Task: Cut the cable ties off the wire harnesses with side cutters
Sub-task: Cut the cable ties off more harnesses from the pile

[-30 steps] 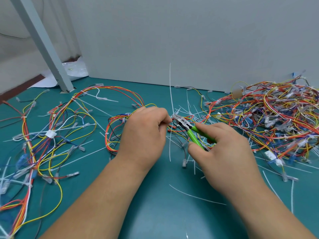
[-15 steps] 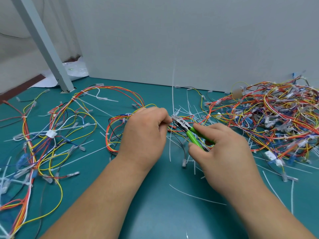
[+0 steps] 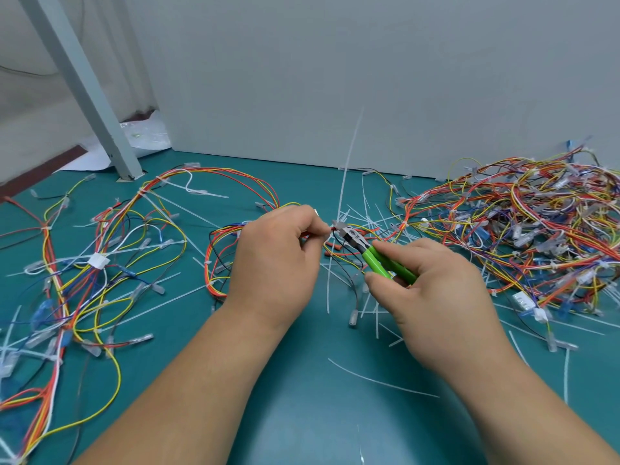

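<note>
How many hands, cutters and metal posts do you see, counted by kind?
Hands: 2, left hand and right hand
Cutters: 1
Post: 1
Total: 4

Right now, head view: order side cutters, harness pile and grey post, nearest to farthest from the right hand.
1. side cutters, held in the right hand.
2. harness pile, just to its right.
3. grey post, far back left.

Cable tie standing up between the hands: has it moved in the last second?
Yes. The cable tie has tilted: its free tip swung right, away from the grey post, while its base stays by the side cutters.
</note>
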The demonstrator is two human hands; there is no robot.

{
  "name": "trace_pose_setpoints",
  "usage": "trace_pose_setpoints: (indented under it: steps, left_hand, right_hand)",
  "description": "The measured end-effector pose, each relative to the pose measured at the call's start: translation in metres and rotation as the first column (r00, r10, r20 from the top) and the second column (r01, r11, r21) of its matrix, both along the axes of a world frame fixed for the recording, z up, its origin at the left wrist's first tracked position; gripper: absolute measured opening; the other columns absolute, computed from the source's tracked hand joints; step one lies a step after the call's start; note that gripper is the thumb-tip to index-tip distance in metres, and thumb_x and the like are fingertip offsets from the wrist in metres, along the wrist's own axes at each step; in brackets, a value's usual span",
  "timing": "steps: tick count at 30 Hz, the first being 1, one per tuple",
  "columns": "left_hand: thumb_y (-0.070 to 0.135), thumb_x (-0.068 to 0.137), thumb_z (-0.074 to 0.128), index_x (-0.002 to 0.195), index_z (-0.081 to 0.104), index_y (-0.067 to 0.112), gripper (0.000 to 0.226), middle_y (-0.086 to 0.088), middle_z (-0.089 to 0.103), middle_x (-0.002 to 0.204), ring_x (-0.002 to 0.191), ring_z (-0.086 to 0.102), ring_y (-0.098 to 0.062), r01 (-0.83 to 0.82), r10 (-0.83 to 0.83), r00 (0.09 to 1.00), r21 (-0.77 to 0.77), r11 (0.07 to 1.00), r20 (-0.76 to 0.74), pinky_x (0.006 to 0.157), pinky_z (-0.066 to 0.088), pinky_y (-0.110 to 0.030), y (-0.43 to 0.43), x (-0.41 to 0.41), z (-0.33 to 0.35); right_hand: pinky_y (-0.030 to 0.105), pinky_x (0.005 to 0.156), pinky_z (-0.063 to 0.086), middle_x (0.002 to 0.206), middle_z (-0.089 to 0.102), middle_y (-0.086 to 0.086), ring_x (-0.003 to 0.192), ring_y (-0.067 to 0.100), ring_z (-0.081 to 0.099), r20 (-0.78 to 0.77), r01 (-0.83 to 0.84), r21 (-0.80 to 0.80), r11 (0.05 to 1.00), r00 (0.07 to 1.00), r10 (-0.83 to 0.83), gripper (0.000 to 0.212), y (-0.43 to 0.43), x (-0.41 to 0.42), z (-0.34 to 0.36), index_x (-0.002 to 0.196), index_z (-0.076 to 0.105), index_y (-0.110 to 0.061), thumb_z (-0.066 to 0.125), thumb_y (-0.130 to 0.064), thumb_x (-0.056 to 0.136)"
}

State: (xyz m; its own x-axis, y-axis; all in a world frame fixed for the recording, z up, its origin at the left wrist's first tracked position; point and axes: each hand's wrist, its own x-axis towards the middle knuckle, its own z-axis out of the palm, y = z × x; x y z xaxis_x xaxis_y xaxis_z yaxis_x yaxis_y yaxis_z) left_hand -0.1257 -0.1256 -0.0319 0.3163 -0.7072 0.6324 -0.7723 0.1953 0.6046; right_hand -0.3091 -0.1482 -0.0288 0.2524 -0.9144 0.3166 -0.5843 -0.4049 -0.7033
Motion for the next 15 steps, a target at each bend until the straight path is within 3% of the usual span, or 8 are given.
trace_pose_setpoints:
  steps: [4,7,10,13,15]
  left_hand:
    - [0.005,0.083,0.077,0.081,0.075,0.017,0.012,0.009,0.071,0.078,0.074,0.061,-0.008,-0.012,0.014,0.998,0.03,0.999,-0.058,0.068,0.047,-0.02,-0.001,0.0,0.0]
    - [0.013,0.085,0.078,0.081,0.074,0.024,0.012,0.018,0.067,0.07,0.067,0.06,-0.001,-0.016,0.03,0.98,0.074,0.997,-0.197,0.059,0.038,-0.006,-0.002,0.001,0.0]
    - [0.016,0.087,0.077,0.09,0.072,0.031,0.016,0.021,0.071,0.079,0.064,0.06,0.0,-0.002,0.029,0.937,0.077,0.997,-0.349,0.063,0.042,-0.008,-0.004,0.005,0.002]
    - [0.014,0.09,0.075,0.11,0.071,0.029,0.026,0.017,0.071,0.081,0.064,0.058,0.002,-0.001,0.022,0.885,0.045,0.999,-0.464,0.065,0.046,-0.008,-0.006,0.009,0.004]
    - [0.013,0.093,0.071,0.121,0.07,0.023,0.03,0.018,0.07,0.081,0.065,0.057,0.007,-0.014,0.033,0.864,0.042,0.999,-0.502,0.066,0.045,-0.005,-0.007,0.01,0.003]
  right_hand:
    - [0.01,0.068,0.041,0.088,0.064,-0.012,0.083,0.001,0.059,0.058,0.018,-0.012,1.0,0.998,-0.018,0.034,0.0,0.0,0.002,0.112,0.077,-0.039,0.08,-0.024,0.082]
    - [0.009,0.063,0.043,0.082,0.069,-0.012,0.074,-0.002,0.061,0.205,0.016,0.011,1.0,0.979,-0.018,0.034,0.0,-0.001,0.005,0.086,0.071,-0.055,0.081,-0.023,0.082]
    - [0.017,0.06,0.046,0.077,0.072,-0.013,0.063,0.002,0.061,0.389,-0.01,0.129,0.992,0.92,-0.041,0.013,-0.001,0.0,0.005,0.09,0.076,-0.04,0.08,-0.029,0.084]
    - [0.033,0.056,0.046,0.075,0.068,0.002,0.064,0.014,0.059,0.603,-0.062,0.312,0.948,0.785,-0.146,0.017,-0.003,0.001,0.007,0.091,0.077,-0.025,0.074,-0.035,0.078]
    - [0.03,0.048,0.042,0.075,0.065,0.003,0.062,0.015,0.056,0.678,-0.109,0.393,0.913,0.705,-0.208,0.014,-0.004,0.001,0.01,0.082,0.077,-0.023,0.069,-0.034,0.077]
